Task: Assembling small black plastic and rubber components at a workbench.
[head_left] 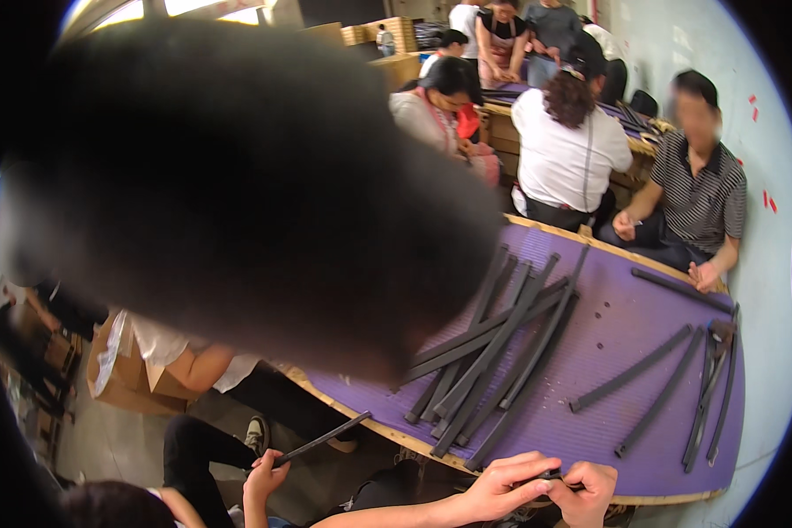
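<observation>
My left hand [509, 487] and my right hand [584, 495] meet at the near edge of the table, their fingers closed. Between the fingertips a small part of a black piece [550, 475] shows; the hands cover the rest, so its full shape is hidden. Just beyond them, on the purple mat [554, 440], lies a pile of long black strips [493, 361], crossing one another. More black strips [660, 392] are spread to the right of the pile.
A big dark blur [238, 194] hides the upper left. At lower left a co-worker's hand [266, 475] grips a black rod [321, 438]. Someone in a striped shirt [700, 189] sits at the far right corner. Small dark bits [600, 317] dot the mat. A cardboard box [132, 370] stands left.
</observation>
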Demonstrator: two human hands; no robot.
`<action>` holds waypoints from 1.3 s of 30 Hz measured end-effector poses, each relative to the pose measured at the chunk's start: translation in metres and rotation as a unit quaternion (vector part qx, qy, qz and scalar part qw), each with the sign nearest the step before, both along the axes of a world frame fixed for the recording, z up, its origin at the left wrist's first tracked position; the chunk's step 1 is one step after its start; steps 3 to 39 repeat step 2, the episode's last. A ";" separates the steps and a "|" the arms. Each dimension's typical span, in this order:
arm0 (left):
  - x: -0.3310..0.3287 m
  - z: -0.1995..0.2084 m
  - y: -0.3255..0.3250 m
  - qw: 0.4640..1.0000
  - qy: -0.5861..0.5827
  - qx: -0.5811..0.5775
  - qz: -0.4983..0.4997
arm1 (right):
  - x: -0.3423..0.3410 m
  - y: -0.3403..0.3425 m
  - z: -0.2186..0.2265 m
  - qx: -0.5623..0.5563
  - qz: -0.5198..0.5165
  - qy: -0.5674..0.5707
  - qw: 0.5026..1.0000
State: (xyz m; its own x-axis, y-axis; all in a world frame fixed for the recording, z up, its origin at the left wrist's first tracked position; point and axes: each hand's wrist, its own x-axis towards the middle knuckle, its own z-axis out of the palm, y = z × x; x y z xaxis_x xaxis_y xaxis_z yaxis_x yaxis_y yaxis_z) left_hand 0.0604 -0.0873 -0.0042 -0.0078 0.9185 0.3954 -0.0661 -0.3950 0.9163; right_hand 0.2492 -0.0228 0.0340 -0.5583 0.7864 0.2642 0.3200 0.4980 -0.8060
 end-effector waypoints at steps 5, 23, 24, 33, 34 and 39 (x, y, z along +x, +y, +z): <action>-0.008 0.006 -0.006 0.996 -0.012 -0.075 -0.048 | -0.022 0.008 -0.011 0.062 -0.010 0.112 0.992; -0.008 0.006 -0.006 0.996 -0.012 -0.075 -0.048 | -0.022 0.008 -0.011 0.062 -0.010 0.112 0.992; -0.008 0.006 -0.006 0.996 -0.012 -0.075 -0.048 | -0.022 0.008 -0.011 0.062 -0.010 0.112 0.992; -0.008 0.006 -0.006 0.996 -0.012 -0.075 -0.048 | -0.022 0.008 -0.011 0.062 -0.010 0.112 0.992; -0.008 0.006 -0.006 0.996 -0.012 -0.075 -0.048 | -0.022 0.008 -0.011 0.062 -0.010 0.112 0.992; -0.008 0.006 -0.006 0.996 -0.012 -0.075 -0.048 | -0.022 0.008 -0.011 0.062 -0.010 0.112 0.992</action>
